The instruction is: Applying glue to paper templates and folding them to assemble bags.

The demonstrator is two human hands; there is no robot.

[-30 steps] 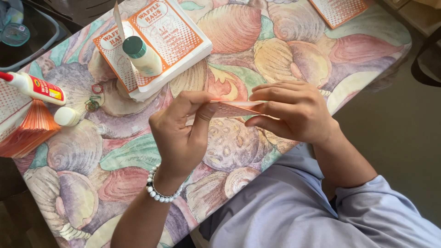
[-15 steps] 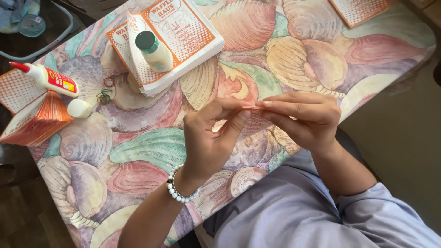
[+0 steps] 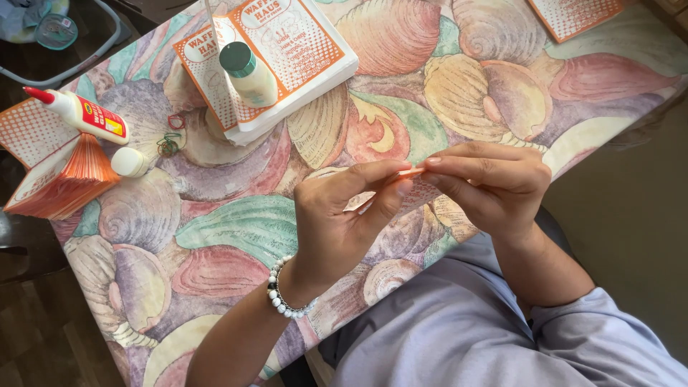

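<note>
My left hand (image 3: 344, 215) and my right hand (image 3: 494, 188) meet above the table's near edge. Together they pinch a small folded piece of orange and white paper (image 3: 410, 173) between thumbs and fingertips. Most of the paper is hidden by the fingers. A white bead bracelet (image 3: 283, 299) circles my left wrist. The hands hover over a tablecloth printed with large pastel seashells (image 3: 236, 229).
A stack of orange-printed white paper sheets (image 3: 287, 50) lies at the back with a green-capped white bottle (image 3: 249, 73) on it. At the left lie a red-tipped glue bottle (image 3: 84, 115), a small white cap (image 3: 129, 162) and a fanned orange paper piece (image 3: 68, 179). Another printed sheet (image 3: 577, 14) sits at the back right.
Both hands have drifted right and slightly down in view as the head shifted. The paper between them is now pinched narrower, with less of it showing.
</note>
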